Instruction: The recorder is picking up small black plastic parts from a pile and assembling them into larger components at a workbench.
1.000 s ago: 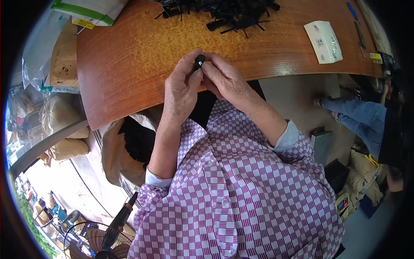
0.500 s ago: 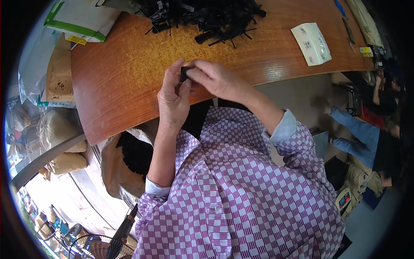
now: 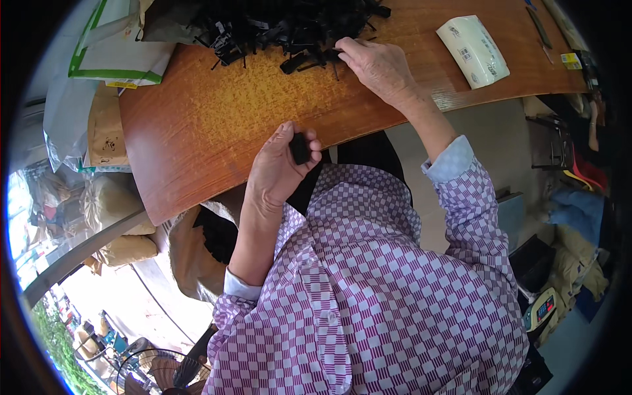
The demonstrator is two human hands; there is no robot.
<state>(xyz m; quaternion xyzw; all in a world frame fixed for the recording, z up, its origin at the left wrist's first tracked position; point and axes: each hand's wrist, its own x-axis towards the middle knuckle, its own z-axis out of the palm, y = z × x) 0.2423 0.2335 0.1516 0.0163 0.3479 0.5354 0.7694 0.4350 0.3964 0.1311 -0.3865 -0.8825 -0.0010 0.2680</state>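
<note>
Near the front edge of the table, my left hand (image 3: 282,158) is curled around a small black block-like piece (image 3: 299,149), its palm turned up. Farther off and to the right, my right hand (image 3: 382,69) reaches to the near edge of a heap of black plastic parts (image 3: 283,29). Its thumb and forefinger close on a black piece at the edge of that heap; the fingertips partly hide it. Thin stems stick out from many of the parts.
The brown wooden table (image 3: 217,112) has a worn yellowish patch. A white printed packet (image 3: 473,52) lies to the right. Below the table's left edge stands an open sack (image 3: 187,253) with black contents. A green-edged white bag (image 3: 122,49) is at the far left, and a fan (image 3: 161,368) at lower left.
My hands were together over the table edge with a black piece between them. Now the right has moved away to the heap, while the left keeps a piece and sits slightly lower.
</note>
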